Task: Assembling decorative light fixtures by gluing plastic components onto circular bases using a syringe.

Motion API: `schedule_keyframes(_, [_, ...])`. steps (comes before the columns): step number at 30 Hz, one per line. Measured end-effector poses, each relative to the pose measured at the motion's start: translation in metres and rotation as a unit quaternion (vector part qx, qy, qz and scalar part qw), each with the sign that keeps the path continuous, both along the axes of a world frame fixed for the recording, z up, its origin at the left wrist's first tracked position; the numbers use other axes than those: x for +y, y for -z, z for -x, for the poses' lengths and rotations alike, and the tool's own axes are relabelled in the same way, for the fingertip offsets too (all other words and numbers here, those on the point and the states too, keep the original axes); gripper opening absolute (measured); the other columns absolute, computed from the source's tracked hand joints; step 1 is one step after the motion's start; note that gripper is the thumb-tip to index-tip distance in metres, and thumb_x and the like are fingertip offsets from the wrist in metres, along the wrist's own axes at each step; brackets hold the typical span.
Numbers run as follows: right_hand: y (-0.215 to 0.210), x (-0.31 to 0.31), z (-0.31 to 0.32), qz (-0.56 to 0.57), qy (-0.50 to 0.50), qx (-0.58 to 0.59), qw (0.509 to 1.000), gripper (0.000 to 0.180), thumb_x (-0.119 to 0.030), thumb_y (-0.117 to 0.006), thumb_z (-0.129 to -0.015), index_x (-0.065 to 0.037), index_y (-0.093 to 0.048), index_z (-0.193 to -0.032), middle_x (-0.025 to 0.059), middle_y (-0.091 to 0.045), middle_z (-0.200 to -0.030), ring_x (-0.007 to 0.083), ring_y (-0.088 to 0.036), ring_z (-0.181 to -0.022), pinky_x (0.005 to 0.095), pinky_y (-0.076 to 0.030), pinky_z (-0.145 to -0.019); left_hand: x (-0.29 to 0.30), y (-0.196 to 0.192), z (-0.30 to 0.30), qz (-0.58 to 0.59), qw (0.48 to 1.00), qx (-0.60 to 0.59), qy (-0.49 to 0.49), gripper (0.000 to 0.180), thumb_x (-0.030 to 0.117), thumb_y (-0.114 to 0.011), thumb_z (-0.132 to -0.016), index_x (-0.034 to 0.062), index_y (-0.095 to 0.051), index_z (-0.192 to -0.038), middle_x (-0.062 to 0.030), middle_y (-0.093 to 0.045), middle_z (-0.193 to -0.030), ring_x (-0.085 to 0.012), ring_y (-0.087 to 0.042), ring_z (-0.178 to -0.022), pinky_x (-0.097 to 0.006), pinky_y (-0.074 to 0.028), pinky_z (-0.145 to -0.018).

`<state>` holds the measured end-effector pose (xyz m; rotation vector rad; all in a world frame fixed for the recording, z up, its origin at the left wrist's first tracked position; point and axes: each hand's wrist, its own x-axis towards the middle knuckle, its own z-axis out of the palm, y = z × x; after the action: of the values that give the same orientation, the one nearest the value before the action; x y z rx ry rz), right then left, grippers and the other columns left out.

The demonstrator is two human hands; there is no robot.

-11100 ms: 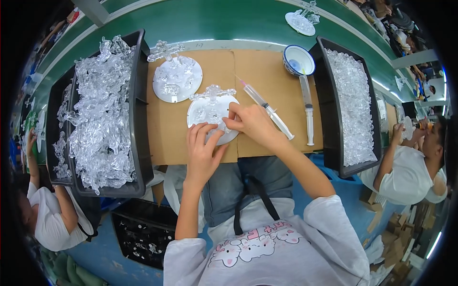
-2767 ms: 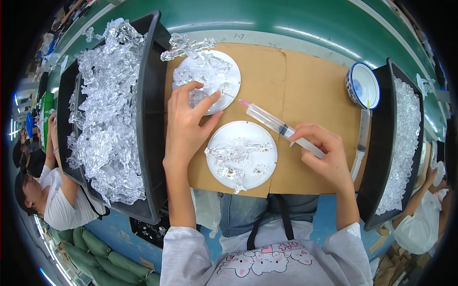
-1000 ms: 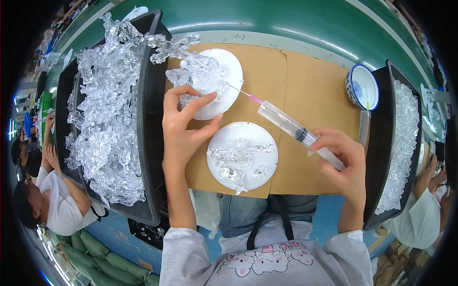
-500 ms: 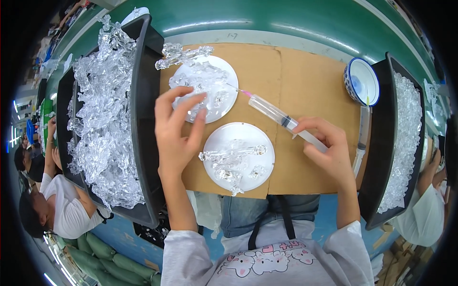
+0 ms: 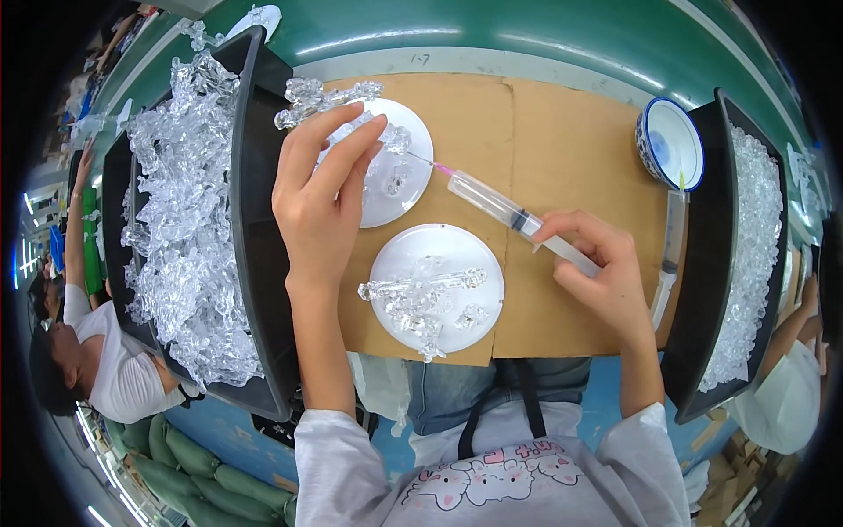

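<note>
Left hand [image 5: 313, 195] rose; right hand [image 5: 599, 263] holds syringe [image 5: 485, 198] pointing leftward.

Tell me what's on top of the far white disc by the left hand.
Clear pieces lie on the far white disc, and the needle of the syringe in the right hand reaches over it. The left hand hides its left part; what lies beneath cannot be told.

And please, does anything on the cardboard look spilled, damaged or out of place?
Nothing spilled or plainly broken stands out on the cardboard. Slightly odd: the clear parts on the near white disc and the far white disc jut past the edges, so they look off-centre, though that may be their design.
</note>
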<state>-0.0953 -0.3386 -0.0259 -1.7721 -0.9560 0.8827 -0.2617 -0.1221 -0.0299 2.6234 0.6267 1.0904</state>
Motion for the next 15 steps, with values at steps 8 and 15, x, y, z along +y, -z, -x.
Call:
schedule_keyframes(8, [0.0015,0.0007,0.0003,-0.004,0.004,-0.007,1.000,0.029,0.001,-0.050,-0.063,-0.004,-0.064,-0.088,0.0040,-0.064,-0.098,0.0010,-0.032,-0.049,0.0166,-0.027,-0.046,-0.0007,0.0016,-0.0039,0.039,0.999,-0.035,0.001,0.029,-0.011,-0.063,-0.076,0.0067,-0.071,-0.098,-0.0074,-0.065,-0.104,-0.0190,-0.064,-0.093,-0.027,-0.054,-0.073])
schedule_keyframes(15, [0.0033,0.0007,0.0006,-0.004,0.008,-0.012,1.000,0.028,0.002,-0.050,-0.063,-0.004,-0.064,-0.087,0.0031,-0.064,-0.097,0.0008,-0.032,-0.049,0.0165,-0.027,-0.046,0.0005,0.0033,-0.0032,0.036,0.999,-0.038,0.005,0.029,-0.012,-0.064,-0.076,0.0067,-0.071,-0.097,-0.0074,-0.065,-0.104,-0.0188,-0.064,-0.093,-0.027,-0.054,-0.073])
